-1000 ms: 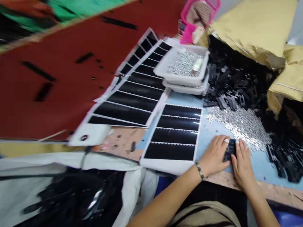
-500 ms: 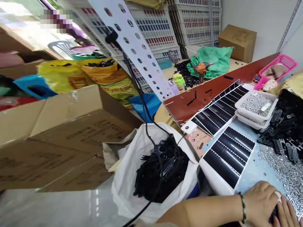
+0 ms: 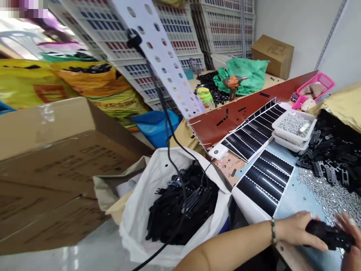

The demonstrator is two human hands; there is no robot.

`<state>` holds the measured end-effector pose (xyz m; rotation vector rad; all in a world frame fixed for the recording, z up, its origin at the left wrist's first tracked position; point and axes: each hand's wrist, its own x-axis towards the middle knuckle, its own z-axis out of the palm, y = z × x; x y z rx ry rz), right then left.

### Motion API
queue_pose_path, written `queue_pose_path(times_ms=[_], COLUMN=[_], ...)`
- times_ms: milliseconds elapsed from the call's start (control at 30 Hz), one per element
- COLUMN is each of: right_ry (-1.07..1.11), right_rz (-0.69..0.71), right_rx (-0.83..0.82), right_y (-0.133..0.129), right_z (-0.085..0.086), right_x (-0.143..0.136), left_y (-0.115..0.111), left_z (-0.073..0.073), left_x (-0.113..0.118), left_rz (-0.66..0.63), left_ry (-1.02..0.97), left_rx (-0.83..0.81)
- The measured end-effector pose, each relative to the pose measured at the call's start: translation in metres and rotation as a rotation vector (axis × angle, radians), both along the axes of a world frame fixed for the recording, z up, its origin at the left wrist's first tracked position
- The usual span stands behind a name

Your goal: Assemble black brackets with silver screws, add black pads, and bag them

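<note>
My left hand (image 3: 300, 230), with a beaded bracelet at the wrist, is closed around a bunch of dark black plastic parts (image 3: 328, 234) low on the right. The far end of the bunch lies between the fingers and thumb of my right hand (image 3: 352, 235), which the picture's edge cuts off. Exactly how many parts are in the bunch cannot be made out. Beneath and beyond the hands, small shiny metal pieces (image 3: 324, 195) are spread over the light blue tabletop (image 3: 290, 205). A heap of similar black parts (image 3: 335, 150) lies behind them.
A white sack (image 3: 132, 229) of black parts stands left of the table, a black cable (image 3: 184, 199) running across it. Black strip sheets (image 3: 265, 180) lie near two stacked white trays (image 3: 295, 122). A large carton (image 3: 42, 169) fills the left; a power drill (image 3: 234, 84) is behind the red-brown board (image 3: 225, 114).
My hands were together over a small dark item; now they are farther apart, with the black bunch between them. The view has shifted, sliding the surroundings leftward.
</note>
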<state>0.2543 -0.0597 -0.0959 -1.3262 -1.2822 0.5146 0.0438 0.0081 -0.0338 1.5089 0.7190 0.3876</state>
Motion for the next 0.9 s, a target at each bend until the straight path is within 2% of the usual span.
queue_pose_path(times_ms=[67, 100, 167, 233, 333, 433, 500, 567, 633, 733, 800, 833, 900], right_ry=[-0.058, -0.11, -0.197, -0.21, -0.126, -0.029, 0.008, 0.002, -0.066, -0.178, -0.239, -0.269, -0.339], right_rz=[0.081, 0.117, 0.122, 0.027, -0.169, -0.261, -0.339, -0.387, -0.434, -0.463, -0.45, -0.442, -0.416], right_rx=[0.009, 0.023, 0.043, -0.02, -0.247, -0.376, -0.398, -0.438, -0.498, -0.575, -0.596, -0.597, -0.567], right_y=[0.006, 0.009, 0.014, 0.016, 0.021, 0.031, 0.039, 0.045, 0.048, 0.05, 0.05, 0.049, 0.047], right_z=[0.019, 0.025, 0.031, 0.032, 0.033, 0.036, 0.036, 0.035, 0.034, 0.037, 0.039, 0.04, 0.041], right_x=[-0.012, -0.018, -0.029, -0.038, -0.051, -0.057, -0.056, -0.054, -0.055, -0.061, -0.065, -0.067, -0.068], left_y=[-0.001, -0.001, -0.002, -0.001, 0.001, 0.001, -0.002, -0.008, -0.016, -0.024, -0.023, -0.02, -0.014], left_z=[0.001, -0.001, -0.006, -0.01, -0.009, -0.002, 0.0, 0.002, 0.005, 0.01, 0.01, 0.008, 0.003], left_x=[-0.005, -0.007, -0.011, -0.013, -0.012, -0.01, -0.011, -0.015, -0.02, -0.022, -0.017, -0.014, -0.006], left_rz=[-0.159, -0.196, -0.177, -0.112, 0.007, 0.133, 0.153, 0.178, 0.251, 0.351, 0.268, 0.191, 0.05], left_ry=[-0.142, -0.185, -0.199, -0.167, -0.157, -0.246, -0.282, -0.247, -0.113, 0.197, 0.356, 0.41, 0.482], left_rx=[-0.416, -0.587, -0.823, -0.958, -1.107, -1.143, -0.998, -0.74, -0.346, 0.377, 0.714, 0.804, 0.878])
